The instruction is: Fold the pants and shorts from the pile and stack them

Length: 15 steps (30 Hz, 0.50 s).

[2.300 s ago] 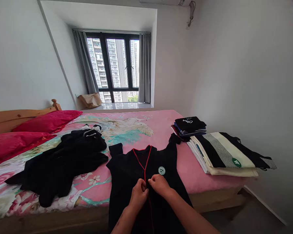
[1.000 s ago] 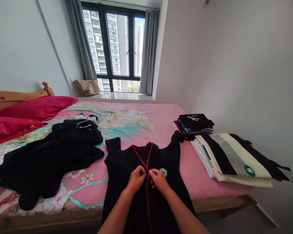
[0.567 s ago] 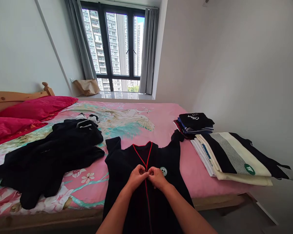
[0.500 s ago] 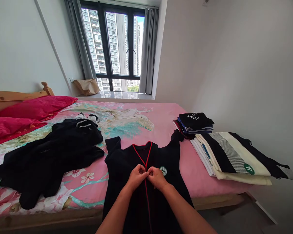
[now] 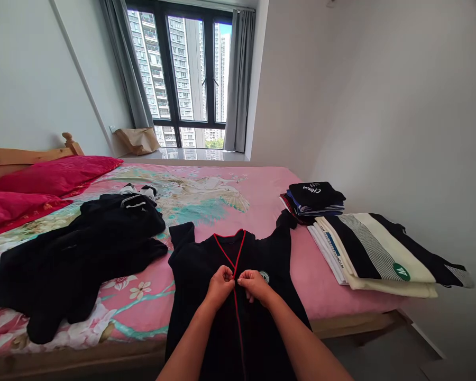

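A black jacket with red trim lies spread front-up over the bed's near edge, its lower part hanging toward me. A round pale badge is on its chest. My left hand pinches the red-trimmed front edge just below the V of the neckline. Beside it, my right hand is closed in a pinch at the other front edge, its fingertips slightly apart from the left ones. Whatever small fastening may be between the fingers is too small to make out.
Dark clothes lie in a loose heap on the left of the bed. At right sit a stack of folded dark shirts and folded cream-and-black garments. Red pillows and a paper bag are farther back.
My fingertips, which met at the jacket's front before, are now a little apart, the right hand having shifted slightly away from the left. The view has moved slightly.
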Tool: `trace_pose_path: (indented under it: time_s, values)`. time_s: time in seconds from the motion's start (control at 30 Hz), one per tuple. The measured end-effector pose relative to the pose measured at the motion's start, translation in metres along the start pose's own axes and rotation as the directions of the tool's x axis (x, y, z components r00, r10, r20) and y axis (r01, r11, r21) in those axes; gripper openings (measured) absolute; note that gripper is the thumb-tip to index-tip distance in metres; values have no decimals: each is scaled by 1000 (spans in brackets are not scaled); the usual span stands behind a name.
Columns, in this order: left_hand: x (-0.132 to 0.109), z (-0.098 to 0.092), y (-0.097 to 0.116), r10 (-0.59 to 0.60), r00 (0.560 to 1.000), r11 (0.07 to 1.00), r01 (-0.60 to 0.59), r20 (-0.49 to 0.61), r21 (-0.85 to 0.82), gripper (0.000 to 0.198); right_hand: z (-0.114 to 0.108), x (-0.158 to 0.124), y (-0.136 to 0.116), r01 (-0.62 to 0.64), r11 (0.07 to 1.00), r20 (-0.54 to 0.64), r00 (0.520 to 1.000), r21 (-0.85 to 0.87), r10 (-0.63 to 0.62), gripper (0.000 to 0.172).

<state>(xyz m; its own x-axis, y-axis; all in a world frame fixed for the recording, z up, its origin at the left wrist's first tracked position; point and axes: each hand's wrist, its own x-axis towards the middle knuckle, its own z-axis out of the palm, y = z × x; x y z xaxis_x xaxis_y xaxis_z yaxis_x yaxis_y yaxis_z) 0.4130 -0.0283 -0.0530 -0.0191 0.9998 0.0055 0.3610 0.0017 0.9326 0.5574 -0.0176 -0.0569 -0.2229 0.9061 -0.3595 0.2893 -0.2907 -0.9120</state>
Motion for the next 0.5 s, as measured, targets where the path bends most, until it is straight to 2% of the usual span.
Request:
trace_pose_path:
  time_s: [0.2,0.37,0.5]
  values:
    - [-9,5,-3,90,996,991,-89,-12,96,16,-3,0,-2,-36,998,29,999,48,34,7]
    - [-10,8,-2,133,986,963,-105,-99,248,20,5,3,5,2,1000,-78,997,26,0,15]
    - [-13,7,-1,170,979,932,-124,-109,341,19,10,5,12,44,999,-144,989,9,-43,18]
